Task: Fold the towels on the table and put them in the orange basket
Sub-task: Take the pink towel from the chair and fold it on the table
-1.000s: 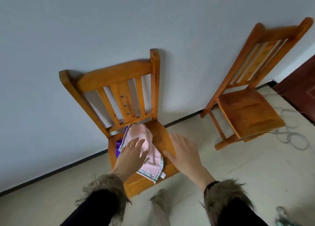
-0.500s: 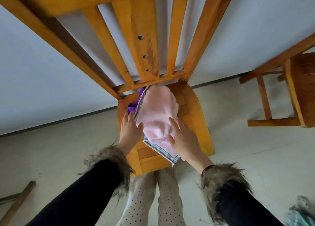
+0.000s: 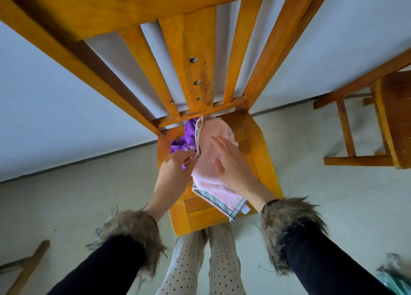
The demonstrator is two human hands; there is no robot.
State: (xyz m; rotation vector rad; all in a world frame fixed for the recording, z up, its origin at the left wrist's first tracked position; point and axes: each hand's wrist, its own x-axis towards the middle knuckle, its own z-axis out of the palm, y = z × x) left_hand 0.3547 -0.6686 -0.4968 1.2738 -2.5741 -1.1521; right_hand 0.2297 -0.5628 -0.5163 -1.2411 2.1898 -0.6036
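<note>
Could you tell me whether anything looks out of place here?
Yes: the pink towel and purple cloth lie on a wooden chair seat, not a table, and no orange basket is in view.

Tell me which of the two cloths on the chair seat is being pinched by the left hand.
The pink towel with the striped border: the left hand pinches its left edge. The purple cloth lies behind, partly under it, against the chair back, ungripped.
</note>
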